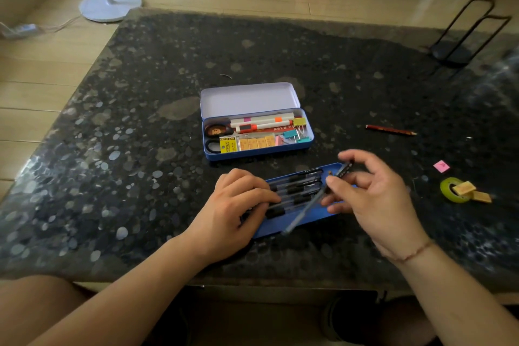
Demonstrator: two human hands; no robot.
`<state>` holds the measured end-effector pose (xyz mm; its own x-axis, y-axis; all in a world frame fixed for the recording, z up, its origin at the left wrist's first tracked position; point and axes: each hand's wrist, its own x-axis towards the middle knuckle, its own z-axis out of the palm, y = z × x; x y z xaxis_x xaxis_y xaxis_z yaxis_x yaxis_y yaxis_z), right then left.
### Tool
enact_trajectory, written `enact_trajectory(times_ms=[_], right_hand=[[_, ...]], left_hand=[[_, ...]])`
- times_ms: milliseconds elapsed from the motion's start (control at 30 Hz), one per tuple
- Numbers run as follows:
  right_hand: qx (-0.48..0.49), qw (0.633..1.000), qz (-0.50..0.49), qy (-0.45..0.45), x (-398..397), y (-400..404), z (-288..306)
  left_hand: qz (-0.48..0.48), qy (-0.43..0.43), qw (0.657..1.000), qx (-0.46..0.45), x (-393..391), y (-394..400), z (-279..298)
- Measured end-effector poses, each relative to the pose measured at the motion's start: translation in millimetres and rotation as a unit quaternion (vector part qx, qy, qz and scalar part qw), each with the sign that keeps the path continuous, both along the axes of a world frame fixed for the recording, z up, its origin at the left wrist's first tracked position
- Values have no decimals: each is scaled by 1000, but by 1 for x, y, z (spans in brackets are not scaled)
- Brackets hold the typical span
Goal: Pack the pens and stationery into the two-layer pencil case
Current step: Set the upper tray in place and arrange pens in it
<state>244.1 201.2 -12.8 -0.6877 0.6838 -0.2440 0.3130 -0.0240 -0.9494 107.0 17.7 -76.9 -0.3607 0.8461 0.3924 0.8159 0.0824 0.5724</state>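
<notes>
The blue tin pencil case (pixel 309 140) lies open mid-table, lid back, holding markers, scissors, erasers and binder clips. In front of it sits the blue inner tray (pixel 314 220) with several black pens (pixel 300 181) lined up in it. My left hand (pixel 238 205) rests flat on the pens at the tray's left end. My right hand (pixel 373 194) pinches a black pen (pixel 314 202) held slanted over the tray's right part, slightly blurred. A red pencil (pixel 390 130) lies loose to the right.
At the right are a pink sticky note (pixel 441 166), a green tape roll (pixel 452 191) and two yellow erasers (pixel 471 191). A black wire stand (pixel 460 36) is at the far right corner. The table's front edge runs just below my wrists.
</notes>
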Motion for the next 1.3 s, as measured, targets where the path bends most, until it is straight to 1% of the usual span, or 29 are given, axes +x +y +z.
enact_trajectory(times_ms=[33,133,200,233,267,367,400,467,700,767,867,900,933,967,1000,1033,1100,1133,1200,1300], right_hand=[[7,1000,0,-26,1,0,-5],[71,993,16,-96,6,2,-19],[112,986,39,-119,7,2,-25],[150,978,59,-136,6,0,-28],[202,963,85,-158,6,-2,-30],[369,896,135,-206,7,-5,-35],[406,879,141,-208,7,-5,-37],[451,858,150,-195,8,-2,-42],[513,826,201,-117,15,4,-49],[527,819,202,-102,13,5,-50],[534,808,231,-95,7,8,-47],[525,814,231,-91,3,12,-44],[509,830,212,-83,-4,20,-39],[495,848,174,-78,-14,33,-36],[486,860,128,-87,-25,49,-35],[478,866,91,-116,-36,68,-35],[455,864,55,-208,-51,102,-38],[444,863,47,-237,-54,113,-41],[440,857,47,-263,-49,122,-45],[483,830,90,-264,-19,123,-49]], left_hand=[[-6,-9,1000,-1,0,-1,1],[-21,-34,999,-4,0,-2,5],[-25,-19,999,-22,-1,-3,5],[-24,-3,999,-37,-2,-2,3],[-20,14,998,-55,-2,-2,1],[-16,34,995,-93,-1,-2,-5],[-15,33,995,-97,-1,-2,-6],[-15,28,995,-98,0,-2,-6],[-22,34,993,-108,-1,-2,-9],[-20,36,993,-112,-1,-1,-8],[-18,38,992,-116,-1,-1,-6],[-18,35,992,-118,-2,-1,-5],[-18,32,992,-121,-2,-1,-5],[-20,30,992,-123,-3,-2,-5],[-22,30,992,-124,-3,-2,-5],[-23,31,992,-124,-4,-2,-6],[-24,34,992,-121,-4,-3,-8],[-22,37,992,-119,-4,-4,-9],[-19,46,993,-111,-4,-5,-11],[-16,67,992,-101,-3,-5,-12]])
